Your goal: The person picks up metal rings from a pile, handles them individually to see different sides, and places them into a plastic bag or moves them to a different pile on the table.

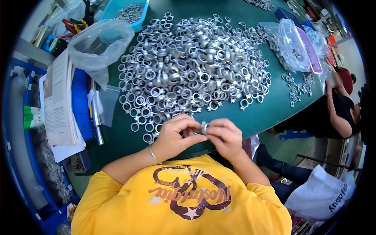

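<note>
Close in front of my chest, at the near edge of the green table point(250, 113), my two hands almost meet. Between the thumb and fingers of my right hand point(226, 137) is a small silver metal ring point(204, 128), tilted on edge. My left hand point(176, 135) is curled, with its thumb pointing at the ring; whatever its fingers pinch is hidden. Just beyond both hands spreads a large heap of similar metal rings point(196, 74), many with a small lug on the side. A few loose rings lie flat next to my left hand.
A blue bin point(143, 23) of small metal parts and a clear plastic bag point(98, 43) stand at far left, near papers point(58, 102) and a pen point(96, 107). Small parts point(297, 88), a bagged purple tray point(309, 51) and another person point(338, 105) are at right.
</note>
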Demonstrator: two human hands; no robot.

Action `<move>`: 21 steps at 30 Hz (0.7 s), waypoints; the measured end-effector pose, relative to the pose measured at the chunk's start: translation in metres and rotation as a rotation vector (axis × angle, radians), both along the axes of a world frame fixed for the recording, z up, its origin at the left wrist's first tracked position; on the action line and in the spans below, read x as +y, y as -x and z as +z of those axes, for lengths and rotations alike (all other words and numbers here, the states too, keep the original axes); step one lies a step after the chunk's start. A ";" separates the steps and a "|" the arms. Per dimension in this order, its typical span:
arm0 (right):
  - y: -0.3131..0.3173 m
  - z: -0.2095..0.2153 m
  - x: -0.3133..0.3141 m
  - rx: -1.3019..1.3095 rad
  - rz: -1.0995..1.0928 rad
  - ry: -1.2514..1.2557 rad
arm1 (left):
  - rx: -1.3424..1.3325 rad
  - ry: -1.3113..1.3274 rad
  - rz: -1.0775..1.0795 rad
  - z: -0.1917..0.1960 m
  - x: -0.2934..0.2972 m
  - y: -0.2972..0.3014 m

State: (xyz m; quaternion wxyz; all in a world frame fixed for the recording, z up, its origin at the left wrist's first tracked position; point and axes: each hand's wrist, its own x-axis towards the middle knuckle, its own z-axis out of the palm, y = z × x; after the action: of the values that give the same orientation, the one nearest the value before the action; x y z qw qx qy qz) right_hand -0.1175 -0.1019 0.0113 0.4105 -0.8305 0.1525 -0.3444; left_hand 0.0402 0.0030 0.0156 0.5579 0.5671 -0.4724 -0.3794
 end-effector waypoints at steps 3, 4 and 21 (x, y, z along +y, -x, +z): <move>-0.006 -0.003 0.006 -0.025 0.024 0.006 | -0.063 0.008 0.016 0.002 0.002 -0.001; -0.009 -0.002 0.005 -0.036 0.021 0.007 | -0.093 0.031 0.026 0.002 0.001 -0.002; -0.012 -0.007 0.011 0.064 0.182 -1.162 | -0.208 0.134 0.021 -0.006 0.003 -0.003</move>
State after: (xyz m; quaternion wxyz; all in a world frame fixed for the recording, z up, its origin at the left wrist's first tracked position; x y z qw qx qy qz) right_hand -0.1058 -0.0910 0.0044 0.8213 -0.4890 0.2569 -0.1424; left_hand 0.0435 0.0062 0.0091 0.5464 0.5698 -0.5462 -0.2802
